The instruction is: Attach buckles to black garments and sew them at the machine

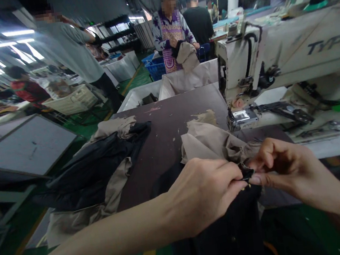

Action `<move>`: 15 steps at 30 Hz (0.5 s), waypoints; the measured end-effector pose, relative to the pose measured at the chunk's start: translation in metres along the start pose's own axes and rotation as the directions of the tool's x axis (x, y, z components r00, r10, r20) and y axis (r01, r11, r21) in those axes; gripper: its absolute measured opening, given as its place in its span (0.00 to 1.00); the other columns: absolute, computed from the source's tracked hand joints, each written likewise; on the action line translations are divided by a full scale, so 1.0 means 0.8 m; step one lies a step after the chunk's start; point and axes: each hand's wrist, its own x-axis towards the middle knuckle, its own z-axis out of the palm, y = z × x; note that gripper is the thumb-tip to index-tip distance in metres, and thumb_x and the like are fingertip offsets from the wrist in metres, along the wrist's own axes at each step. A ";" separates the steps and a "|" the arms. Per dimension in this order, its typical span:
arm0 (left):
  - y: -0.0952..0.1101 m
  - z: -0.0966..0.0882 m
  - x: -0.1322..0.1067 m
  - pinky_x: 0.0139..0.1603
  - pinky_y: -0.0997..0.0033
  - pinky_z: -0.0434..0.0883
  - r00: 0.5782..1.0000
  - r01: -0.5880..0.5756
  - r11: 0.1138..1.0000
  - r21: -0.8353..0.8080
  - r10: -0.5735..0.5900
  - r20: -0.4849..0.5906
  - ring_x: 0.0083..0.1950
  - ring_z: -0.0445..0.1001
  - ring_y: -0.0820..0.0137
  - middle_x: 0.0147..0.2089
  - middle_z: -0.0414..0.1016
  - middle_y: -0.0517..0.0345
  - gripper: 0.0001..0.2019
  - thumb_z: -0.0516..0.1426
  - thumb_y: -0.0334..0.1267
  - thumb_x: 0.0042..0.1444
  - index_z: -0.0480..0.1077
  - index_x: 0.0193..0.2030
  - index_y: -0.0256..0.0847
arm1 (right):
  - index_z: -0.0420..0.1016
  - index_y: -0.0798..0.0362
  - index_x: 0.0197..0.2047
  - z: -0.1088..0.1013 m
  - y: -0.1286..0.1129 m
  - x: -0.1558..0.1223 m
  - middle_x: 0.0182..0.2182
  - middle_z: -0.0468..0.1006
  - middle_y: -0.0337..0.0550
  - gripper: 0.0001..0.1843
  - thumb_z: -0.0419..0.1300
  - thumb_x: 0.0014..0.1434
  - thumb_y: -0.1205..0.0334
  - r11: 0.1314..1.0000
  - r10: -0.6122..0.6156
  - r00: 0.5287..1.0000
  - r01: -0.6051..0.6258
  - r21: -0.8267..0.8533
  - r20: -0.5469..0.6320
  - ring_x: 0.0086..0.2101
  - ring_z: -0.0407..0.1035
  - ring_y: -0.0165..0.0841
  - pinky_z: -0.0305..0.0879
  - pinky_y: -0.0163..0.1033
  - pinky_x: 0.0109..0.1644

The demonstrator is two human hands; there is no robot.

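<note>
My left hand and my right hand meet at the front of a dark worktable, fingers pinched together on the edge of a beige and black garment. A small black part of the fabric sits between both sets of fingertips. The garment's black part hangs down off the table below my hands. Just beyond my right hand stands a cream sewing machine, its presser foot a short way past the fabric.
A heap of black and beige garments lies at the table's left edge. White bins and a blue crate stand beyond. A person in a patterned apron handles beige cloth; other people stand left and behind.
</note>
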 end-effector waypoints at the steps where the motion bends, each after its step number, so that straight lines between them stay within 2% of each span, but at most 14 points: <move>1: -0.001 0.000 0.000 0.35 0.74 0.67 1.000 -0.006 1.000 -0.021 0.006 -0.008 0.35 0.76 0.72 0.35 0.78 0.56 0.09 0.53 0.38 0.65 0.72 0.39 0.36 | 0.59 0.52 0.29 0.000 0.004 0.001 0.31 0.77 0.38 0.20 0.71 0.51 0.69 0.996 0.019 1.000 -0.019 0.083 -0.005 0.30 0.72 0.30 0.70 0.32 0.33; 4: -0.004 -0.002 0.001 0.36 0.75 0.67 1.000 -0.011 0.997 -0.075 0.011 -0.003 0.35 0.76 0.73 0.35 0.78 0.56 0.09 0.54 0.38 0.65 0.73 0.39 0.36 | 0.57 0.53 0.27 0.001 0.012 0.004 0.31 0.79 0.38 0.24 0.72 0.47 0.74 0.967 0.058 0.998 -0.063 0.246 0.025 0.29 0.74 0.29 0.71 0.31 0.32; 8: -0.006 -0.005 0.003 0.37 0.75 0.67 1.000 -0.002 0.993 -0.114 0.005 0.025 0.36 0.75 0.73 0.35 0.78 0.56 0.09 0.54 0.37 0.65 0.73 0.40 0.36 | 0.56 0.53 0.27 0.001 0.017 0.006 0.31 0.79 0.37 0.25 0.72 0.47 0.75 0.945 0.070 0.996 -0.083 0.316 0.053 0.29 0.75 0.28 0.71 0.30 0.32; 11: -0.007 -0.002 0.002 0.40 0.75 0.68 0.999 -0.022 0.992 -0.125 0.026 0.030 0.37 0.75 0.72 0.37 0.78 0.55 0.09 0.53 0.36 0.65 0.73 0.40 0.36 | 0.59 0.53 0.27 0.000 0.016 0.005 0.32 0.77 0.36 0.21 0.72 0.49 0.72 0.967 0.026 0.998 -0.040 0.250 0.056 0.31 0.72 0.27 0.69 0.30 0.35; 15: -0.007 0.003 0.000 0.41 0.75 0.69 0.998 -0.068 0.993 -0.092 0.068 -0.010 0.39 0.76 0.71 0.39 0.78 0.54 0.10 0.51 0.35 0.65 0.73 0.41 0.35 | 0.70 0.53 0.32 -0.002 0.012 0.001 0.30 0.74 0.36 0.12 0.71 0.51 0.68 0.999 -0.032 0.999 0.031 0.020 0.035 0.32 0.69 0.28 0.66 0.31 0.36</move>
